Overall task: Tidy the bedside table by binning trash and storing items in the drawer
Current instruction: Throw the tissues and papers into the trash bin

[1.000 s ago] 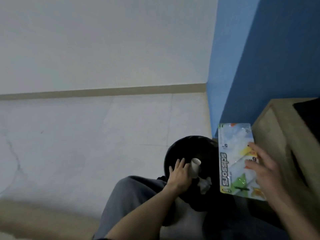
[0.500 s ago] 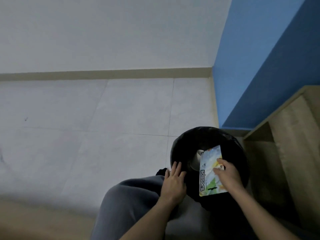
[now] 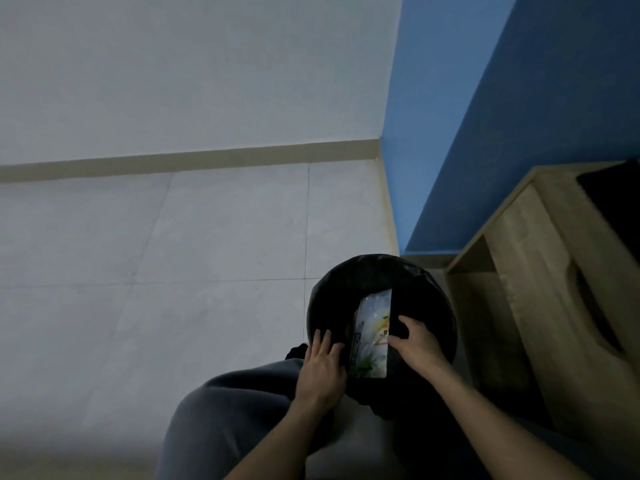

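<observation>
A round bin lined with a black bag [image 3: 429, 292] stands on the floor between my knee and the wooden bedside table [image 3: 540, 271]. A flat scissors package [image 3: 372, 337], white with green and yellow print, stands on edge inside the bin. My right hand [image 3: 415, 341] rests on the package's right edge, fingers curled against it. My left hand [image 3: 322, 368] lies on the bin's near-left rim, pressing the bag. The paper tube and crumpled tissue seen earlier are hidden behind the package.
Pale floor tiles [image 3: 207, 254] spread to the left. A blue wall [image 3: 485, 133] meets a white wall behind the bin. A dark object [image 3: 616, 199] lies on the table top. My grey-trousered knee [image 3: 242, 410] is just below the bin.
My right hand carried the scissors package from beside the table down into the bin. The left hand stayed on the bin's rim. The view tilted slightly.
</observation>
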Demonstrator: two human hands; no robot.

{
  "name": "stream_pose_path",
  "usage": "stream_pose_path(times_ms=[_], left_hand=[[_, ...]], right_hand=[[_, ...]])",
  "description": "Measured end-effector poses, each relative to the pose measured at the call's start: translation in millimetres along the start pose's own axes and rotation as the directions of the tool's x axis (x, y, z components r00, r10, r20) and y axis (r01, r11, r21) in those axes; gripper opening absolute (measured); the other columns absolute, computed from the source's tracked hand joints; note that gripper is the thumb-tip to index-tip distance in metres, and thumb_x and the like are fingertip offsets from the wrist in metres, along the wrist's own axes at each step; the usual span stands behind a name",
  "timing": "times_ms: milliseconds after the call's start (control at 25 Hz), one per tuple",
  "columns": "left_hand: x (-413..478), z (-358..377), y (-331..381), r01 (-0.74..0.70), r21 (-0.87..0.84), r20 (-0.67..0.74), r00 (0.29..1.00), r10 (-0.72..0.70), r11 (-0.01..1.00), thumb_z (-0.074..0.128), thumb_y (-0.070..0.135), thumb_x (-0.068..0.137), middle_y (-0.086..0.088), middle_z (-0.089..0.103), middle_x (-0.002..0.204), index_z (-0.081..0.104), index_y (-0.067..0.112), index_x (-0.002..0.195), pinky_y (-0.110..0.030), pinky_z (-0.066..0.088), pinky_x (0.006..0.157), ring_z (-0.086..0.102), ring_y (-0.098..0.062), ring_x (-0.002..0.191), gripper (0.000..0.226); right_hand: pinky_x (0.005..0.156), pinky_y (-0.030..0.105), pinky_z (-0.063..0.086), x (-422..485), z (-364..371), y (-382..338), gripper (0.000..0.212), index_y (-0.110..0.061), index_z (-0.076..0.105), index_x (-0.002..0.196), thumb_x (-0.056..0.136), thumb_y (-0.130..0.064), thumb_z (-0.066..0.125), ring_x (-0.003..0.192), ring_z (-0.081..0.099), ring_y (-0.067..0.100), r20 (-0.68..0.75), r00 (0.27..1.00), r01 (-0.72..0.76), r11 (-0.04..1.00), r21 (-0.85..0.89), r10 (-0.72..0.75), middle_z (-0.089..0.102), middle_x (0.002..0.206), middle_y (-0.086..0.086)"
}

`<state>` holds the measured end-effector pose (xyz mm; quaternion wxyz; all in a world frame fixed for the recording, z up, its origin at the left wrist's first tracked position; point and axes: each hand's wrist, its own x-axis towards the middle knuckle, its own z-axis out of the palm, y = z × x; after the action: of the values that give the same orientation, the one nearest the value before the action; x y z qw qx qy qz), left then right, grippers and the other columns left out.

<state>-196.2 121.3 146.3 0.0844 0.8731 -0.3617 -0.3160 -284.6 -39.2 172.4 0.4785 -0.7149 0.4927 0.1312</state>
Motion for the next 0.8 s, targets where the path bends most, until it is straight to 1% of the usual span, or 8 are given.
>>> stream_pose_path(times_ms=[120,240,360,480,560,640,720,800], left_hand=[[-0.8,-7.2,7.8,0.018,0.049,0.008,1.0,-0.018,0.999,0.035,0.026,0.097,-0.009,0.006,0.161,0.03,0.019,0.145,-0.044,0.001,0.119,-0.007,-0.027,0.149,0.049],[8.4,-23.8,39.4,-0.007,0.048,-0.077,0.997,0.011,0.999,0.028,0.032,0.095,-0.009,0.006,0.161,0.032,0.019,0.144,-0.047,0.0,0.119,-0.008,-0.027,0.149,0.05],[24.4,-48.5,117.7,-0.208,-0.026,-0.15,0.968,0.201,0.978,0.035,0.028,0.097,-0.004,0.006,0.162,0.032,0.02,0.145,-0.043,0.001,0.119,-0.007,-0.023,0.149,0.049],[27.7,-63.1,217.2,-0.503,-0.018,-0.168,0.853,0.494,0.864,0.027,0.034,0.09,-0.003,0.01,0.161,0.032,0.02,0.145,-0.041,0.008,0.12,-0.001,-0.022,0.149,0.056],[23.2,-60.5,266.3,-0.62,-0.003,-0.089,0.781,0.618,0.784,0.033,0.031,0.093,-0.003,0.01,0.161,0.026,0.021,0.148,-0.043,0.011,0.121,0.0,-0.022,0.149,0.056],[18.6,-49.9,303.5,-0.668,0.018,0.016,0.745,0.667,0.744,0.039,0.028,0.097,-0.001,0.005,0.162,0.019,0.022,0.15,-0.043,0.011,0.12,-0.002,-0.021,0.149,0.057],[15.0,-41.1,328.3,-0.662,0.034,0.091,0.748,0.657,0.749,0.039,0.03,0.097,-0.001,0.001,0.162,0.015,0.022,0.151,-0.045,0.01,0.119,-0.004,-0.021,0.149,0.059],[14.9,-35.2,342.0,-0.647,0.091,0.117,0.762,0.637,0.757,0.039,0.027,0.096,-0.003,-0.002,0.162,0.014,0.021,0.151,-0.048,0.006,0.118,-0.006,-0.024,0.149,0.06]], right_hand=[[0.112,0.035,0.025,-5.2,-16.7,-2.6,0.059,-0.015,0.032,0.142,0.089,-0.023,0.056,0.139,0.026,0.025,-0.041,0.997,0.059,0.991,-0.123,-0.065,0.022,0.154,0.008],[0.111,0.035,0.028,-21.5,-54.9,-12.4,0.052,-0.013,0.039,0.138,0.088,-0.016,0.054,0.136,0.031,0.023,-0.254,0.932,0.211,0.957,-0.198,-0.258,0.03,0.15,0.005],[0.1,0.035,0.04,-54.3,-114.1,-13.5,0.044,-0.005,0.053,0.123,0.08,-0.004,0.056,0.122,0.048,0.028,-0.544,0.692,0.362,0.88,-0.307,-0.474,0.05,0.133,0.012],[0.096,0.042,0.042,-88.2,-178.3,6.4,0.045,-0.003,0.055,0.118,0.074,-0.008,0.054,0.118,0.05,0.036,-0.723,0.453,0.23,0.852,-0.471,-0.522,0.054,0.127,0.02],[0.1,0.051,0.035,-100.8,-208.7,29.7,0.055,-0.005,0.049,0.127,0.074,-0.016,0.059,0.129,0.039,0.04,-0.796,0.458,-0.02,0.89,-0.455,-0.396,0.045,0.138,0.022],[0.104,0.054,0.028,-109.6,-229.9,57.9,0.066,-0.008,0.04,0.136,0.076,-0.026,0.062,0.136,0.027,0.04,-0.807,0.562,-0.203,0.916,-0.347,-0.181,0.032,0.148,0.021],[0.106,0.049,0.03,-113.1,-238.0,82.3,0.064,-0.012,0.034,0.14,0.084,-0.036,0.053,0.135,0.027,0.037,-0.746,0.666,-0.295,0.911,-0.288,-0.02,0.025,0.151,0.017],[0.102,0.045,0.035,-112.1,-242.8,96.4,0.058,-0.016,0.035,0.138,0.086,-0.04,0.048,0.128,0.037,0.035,-0.736,0.677,-0.287,0.922,-0.26,0.003,0.032,0.148,0.014]])
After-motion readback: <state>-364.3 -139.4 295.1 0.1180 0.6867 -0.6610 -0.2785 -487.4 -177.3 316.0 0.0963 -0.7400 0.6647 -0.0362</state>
